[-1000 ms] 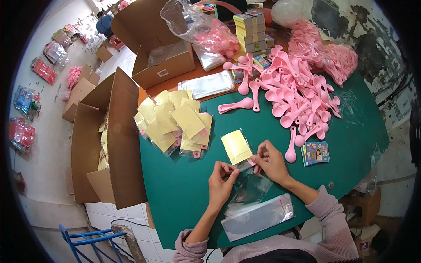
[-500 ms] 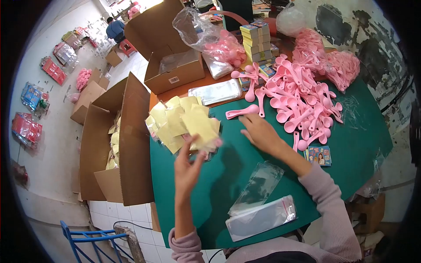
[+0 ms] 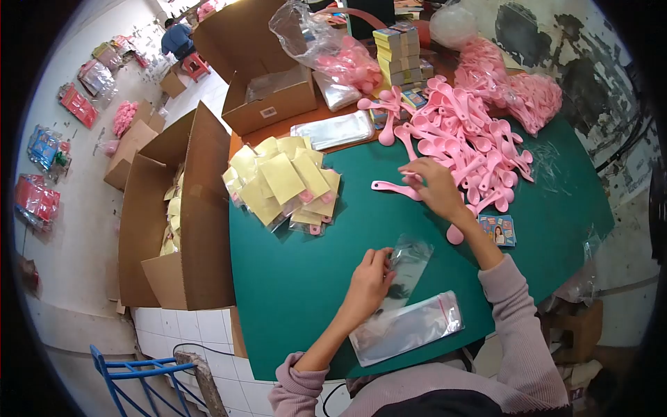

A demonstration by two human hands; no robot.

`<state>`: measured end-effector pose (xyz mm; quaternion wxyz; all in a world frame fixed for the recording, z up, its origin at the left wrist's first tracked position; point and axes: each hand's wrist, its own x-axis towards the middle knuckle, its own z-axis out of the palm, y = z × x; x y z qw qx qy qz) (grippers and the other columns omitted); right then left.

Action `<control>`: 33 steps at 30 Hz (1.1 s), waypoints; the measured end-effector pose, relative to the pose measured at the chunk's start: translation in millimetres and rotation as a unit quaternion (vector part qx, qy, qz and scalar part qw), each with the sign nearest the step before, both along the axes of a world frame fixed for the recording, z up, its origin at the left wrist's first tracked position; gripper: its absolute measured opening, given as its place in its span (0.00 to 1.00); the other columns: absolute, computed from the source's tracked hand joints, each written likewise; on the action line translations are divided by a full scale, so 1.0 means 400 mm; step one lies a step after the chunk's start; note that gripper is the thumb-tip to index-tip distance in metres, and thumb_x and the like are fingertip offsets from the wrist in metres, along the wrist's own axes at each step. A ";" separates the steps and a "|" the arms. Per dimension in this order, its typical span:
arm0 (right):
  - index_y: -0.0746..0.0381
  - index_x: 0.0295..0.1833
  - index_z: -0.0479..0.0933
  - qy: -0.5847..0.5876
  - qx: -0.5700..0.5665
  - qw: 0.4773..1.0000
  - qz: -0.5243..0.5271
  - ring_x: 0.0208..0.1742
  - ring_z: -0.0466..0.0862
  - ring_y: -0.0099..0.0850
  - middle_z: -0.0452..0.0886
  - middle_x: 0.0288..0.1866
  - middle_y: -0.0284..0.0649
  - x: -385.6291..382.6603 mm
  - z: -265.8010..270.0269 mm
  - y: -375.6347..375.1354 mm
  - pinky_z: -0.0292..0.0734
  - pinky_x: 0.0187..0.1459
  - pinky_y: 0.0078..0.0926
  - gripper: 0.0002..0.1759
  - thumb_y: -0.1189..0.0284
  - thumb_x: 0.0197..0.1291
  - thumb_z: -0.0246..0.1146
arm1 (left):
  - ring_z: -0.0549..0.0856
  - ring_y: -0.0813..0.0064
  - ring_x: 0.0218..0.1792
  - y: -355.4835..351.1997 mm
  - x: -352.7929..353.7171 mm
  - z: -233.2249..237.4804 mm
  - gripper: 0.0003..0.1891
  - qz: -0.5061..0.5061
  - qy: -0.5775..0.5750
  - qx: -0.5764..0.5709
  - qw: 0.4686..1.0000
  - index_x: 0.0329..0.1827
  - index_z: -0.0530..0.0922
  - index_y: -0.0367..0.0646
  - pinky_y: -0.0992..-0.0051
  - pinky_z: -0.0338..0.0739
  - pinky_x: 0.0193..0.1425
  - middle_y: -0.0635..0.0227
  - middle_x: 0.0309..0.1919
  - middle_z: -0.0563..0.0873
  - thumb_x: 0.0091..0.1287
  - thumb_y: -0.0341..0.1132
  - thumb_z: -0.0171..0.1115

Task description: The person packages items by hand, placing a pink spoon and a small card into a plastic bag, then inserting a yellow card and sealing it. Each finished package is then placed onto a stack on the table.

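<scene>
My left hand (image 3: 370, 283) is closed at the edge of a clear plastic bag (image 3: 415, 264), its fingertips pinching the film above the table. Below it lies a stack of clear bags (image 3: 410, 328). My right hand (image 3: 439, 191) has its fingers curled around the bowl end of a pink measuring spoon (image 3: 392, 188), whose handle points left; the bowl is mostly hidden by the hand. Just beyond that hand spreads a large heap of pink spoons (image 3: 462, 132). Printed cards (image 3: 497, 230) lie beside my right forearm.
Filled packets with yellow cards (image 3: 283, 179) are piled on the green table (image 3: 292, 292). An open carton (image 3: 201, 229) stands left, another carton (image 3: 267, 111) behind. Banded card stacks (image 3: 399, 55) and bagged spoons (image 3: 531, 101) sit at the back. A person (image 3: 178, 40) sits far off.
My left hand has left the packet pile and moved right and down to the clear bag. My right hand has drawn back slightly and closed on a spoon. The view has shifted a little.
</scene>
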<state>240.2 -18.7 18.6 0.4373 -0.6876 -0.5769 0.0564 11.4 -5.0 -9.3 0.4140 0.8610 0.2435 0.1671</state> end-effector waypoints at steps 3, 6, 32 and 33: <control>0.65 0.42 0.78 0.042 0.075 0.995 -0.047 0.36 0.78 0.32 0.77 0.38 0.42 -0.011 0.052 -0.067 0.73 0.35 0.27 0.10 0.72 0.59 0.56 | 0.76 0.71 0.31 0.016 -0.002 0.003 0.20 -0.014 -0.032 -0.030 0.999 0.50 0.72 0.38 0.74 0.72 0.37 0.64 0.27 0.75 0.51 0.22 0.61; 0.68 0.44 0.77 0.154 0.064 0.985 -0.044 0.32 0.76 0.22 0.74 0.36 0.38 -0.038 0.072 -0.125 0.70 0.31 0.18 0.14 0.68 0.64 0.52 | 0.76 0.70 0.30 0.020 -0.001 0.015 0.18 -0.004 0.011 -0.010 1.000 0.47 0.72 0.38 0.74 0.72 0.37 0.65 0.28 0.75 0.50 0.23 0.59; 0.68 0.47 0.70 0.274 0.253 0.927 -0.042 0.31 0.77 0.21 0.69 0.34 0.34 -0.171 0.051 -0.203 0.78 0.32 0.17 0.11 0.81 0.57 0.59 | 0.84 0.77 0.35 0.079 -0.026 0.059 0.17 0.028 -0.093 -0.491 0.866 0.49 0.69 0.38 0.81 0.75 0.38 0.60 0.32 0.85 0.57 0.26 0.64; 0.68 0.47 0.70 0.277 0.246 0.928 -0.038 0.31 0.77 0.21 0.70 0.33 0.34 -0.174 0.053 -0.203 0.78 0.32 0.17 0.11 0.81 0.57 0.59 | 0.84 0.77 0.35 0.077 -0.025 0.059 0.17 0.028 -0.093 -0.491 0.866 0.49 0.69 0.38 0.81 0.75 0.38 0.60 0.32 0.85 0.57 0.26 0.64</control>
